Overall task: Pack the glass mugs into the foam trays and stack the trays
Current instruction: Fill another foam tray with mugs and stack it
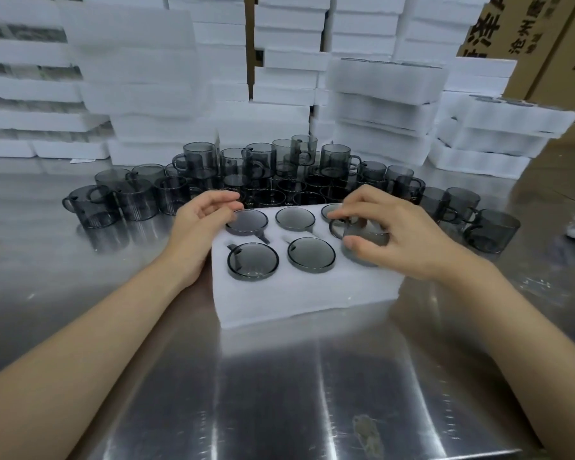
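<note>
Grey mug [372, 236] between right fingers [354, 243]

mugs [253, 260] in foam tray [299, 293] — loose mugs [269, 174] behind, tray stacks [379, 104] beyond

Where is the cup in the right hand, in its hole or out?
Not fully in: the mug sticks up above the foam tray, unlike five seated mugs, and the right hand grips it.

Looked like a factory/whse packing stn. Judged so from tall stacks of white foam trays [130, 78] along the back, brown cardboard cartons [545, 34] w/ black printed characters at right, and dozens of identical smoky-grey glass mugs [263, 174] massed on a wide brushed stainless-steel bench [312, 393].
</note>
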Available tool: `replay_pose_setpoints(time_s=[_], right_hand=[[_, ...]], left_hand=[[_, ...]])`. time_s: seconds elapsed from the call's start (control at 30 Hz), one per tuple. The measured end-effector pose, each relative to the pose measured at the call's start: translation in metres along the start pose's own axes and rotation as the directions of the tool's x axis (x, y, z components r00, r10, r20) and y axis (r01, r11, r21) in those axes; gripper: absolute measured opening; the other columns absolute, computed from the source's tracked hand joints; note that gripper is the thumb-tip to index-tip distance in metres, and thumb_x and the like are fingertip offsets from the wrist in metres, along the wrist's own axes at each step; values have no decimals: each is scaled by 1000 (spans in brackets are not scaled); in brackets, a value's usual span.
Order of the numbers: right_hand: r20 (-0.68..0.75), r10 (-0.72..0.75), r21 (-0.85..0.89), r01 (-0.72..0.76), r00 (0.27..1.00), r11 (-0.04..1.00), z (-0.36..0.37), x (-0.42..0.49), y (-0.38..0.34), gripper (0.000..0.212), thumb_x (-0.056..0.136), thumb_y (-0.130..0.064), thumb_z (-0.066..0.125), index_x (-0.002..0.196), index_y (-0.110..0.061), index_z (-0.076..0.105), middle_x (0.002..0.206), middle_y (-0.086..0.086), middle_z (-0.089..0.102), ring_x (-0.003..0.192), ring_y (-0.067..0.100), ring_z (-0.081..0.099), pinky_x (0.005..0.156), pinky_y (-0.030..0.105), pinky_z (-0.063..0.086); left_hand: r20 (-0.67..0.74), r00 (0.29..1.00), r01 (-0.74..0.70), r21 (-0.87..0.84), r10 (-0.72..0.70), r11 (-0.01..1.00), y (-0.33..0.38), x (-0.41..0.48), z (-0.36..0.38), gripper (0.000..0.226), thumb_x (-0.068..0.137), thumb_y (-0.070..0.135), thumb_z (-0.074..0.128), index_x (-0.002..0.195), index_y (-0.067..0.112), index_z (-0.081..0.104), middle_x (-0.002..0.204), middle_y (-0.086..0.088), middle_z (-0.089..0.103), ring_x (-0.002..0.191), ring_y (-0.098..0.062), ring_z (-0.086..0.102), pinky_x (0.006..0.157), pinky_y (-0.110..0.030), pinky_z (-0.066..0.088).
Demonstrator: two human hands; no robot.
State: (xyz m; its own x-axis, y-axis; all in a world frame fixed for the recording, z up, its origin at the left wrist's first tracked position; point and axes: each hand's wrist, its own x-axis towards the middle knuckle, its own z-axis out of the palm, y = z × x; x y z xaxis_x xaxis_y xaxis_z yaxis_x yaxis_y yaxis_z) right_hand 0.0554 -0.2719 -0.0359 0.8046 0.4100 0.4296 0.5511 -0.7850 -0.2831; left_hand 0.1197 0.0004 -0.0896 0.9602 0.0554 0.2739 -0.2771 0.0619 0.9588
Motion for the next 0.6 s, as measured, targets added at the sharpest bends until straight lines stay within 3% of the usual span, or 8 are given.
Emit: replay_pose_setpoints(time_s=[0.13,0.33,0.47,0.6], right_hand=[[45,-58,-78,62,997,995,1,-3,0,51,89,-43,48,134,-19,55,136,-8,51,126,10,43,105,41,38],[135,-9,-192,35,991,981,8,-5,1,65,90,-54,36,145,-19,41,149,-8,41,138,10,34,110,41,33],[296,15,-126,23,955,992,7,-6,7,78,87,-71,22,151,-27,26,156,-18,20,145,-1,11,121,34,9],[360,-25,-93,63,933,994,9,-3,16,77,88,-72,15,151,-27,17,156,-23,4,145,-1,-10,119,27,-6]], left_hand=[[10,1000,12,3,-12,1000,0,-1,0,29,86,-4,57,94,21,69,85,10,74,87,-5,67,88,-27,50],[13,999,30,-13,-30,999,1,-1,1,27,86,-2,57,95,20,69,87,9,73,90,-9,66,89,-28,50],[19,999,39,-14,-39,999,3,-4,2,26,87,-1,57,96,20,69,90,9,73,92,-8,65,91,-28,49],[19,999,40,11,-40,999,3,-6,1,26,88,1,57,98,22,69,94,9,73,94,-7,66,90,-26,48]])
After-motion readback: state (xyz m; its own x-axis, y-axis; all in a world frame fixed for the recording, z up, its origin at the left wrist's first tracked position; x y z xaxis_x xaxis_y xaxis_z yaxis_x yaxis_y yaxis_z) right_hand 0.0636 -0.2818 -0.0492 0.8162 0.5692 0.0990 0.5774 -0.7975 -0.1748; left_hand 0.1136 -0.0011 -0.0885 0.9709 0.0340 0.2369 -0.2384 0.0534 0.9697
